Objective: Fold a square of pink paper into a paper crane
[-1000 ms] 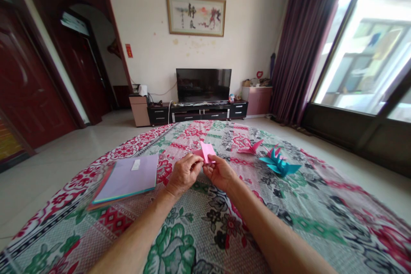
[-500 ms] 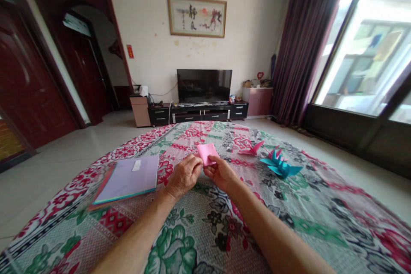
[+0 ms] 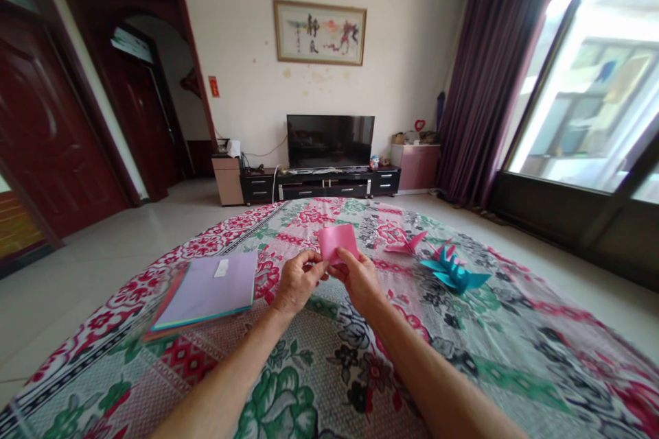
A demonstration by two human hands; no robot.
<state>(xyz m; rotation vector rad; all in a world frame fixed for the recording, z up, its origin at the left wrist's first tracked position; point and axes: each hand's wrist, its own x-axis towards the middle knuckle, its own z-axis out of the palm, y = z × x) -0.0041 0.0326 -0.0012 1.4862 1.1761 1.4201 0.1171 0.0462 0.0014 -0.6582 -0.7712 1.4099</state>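
Note:
A folded pink paper square (image 3: 338, 239) is held up above the table between both hands. My left hand (image 3: 299, 281) pinches its lower left corner between thumb and fingers. My right hand (image 3: 357, 276) grips the lower edge, thumb flat on the near face and fingers behind. To the left lies a stack of coloured paper sheets (image 3: 216, 291), lavender on top, with a small white label (image 3: 221, 267) on it. Over on the right sit a blue folded paper crane (image 3: 456, 274) and a pink paper crane (image 3: 409, 245); more pink folded paper shows partly behind the blue one.
A patterned floral cloth (image 3: 329, 384) covers the round table. Beyond its far edge stand a low black TV cabinet (image 3: 309, 188) and a television (image 3: 330, 142). A purple curtain (image 3: 471, 82) hangs beside the window on the right; dark red doors (image 3: 46, 130) are at the left.
The pink paper has turned, showing a wider, deeper pink face. My left hand has shifted from a closed fist beside it to a pinch at its corner. The view has tilted slightly.

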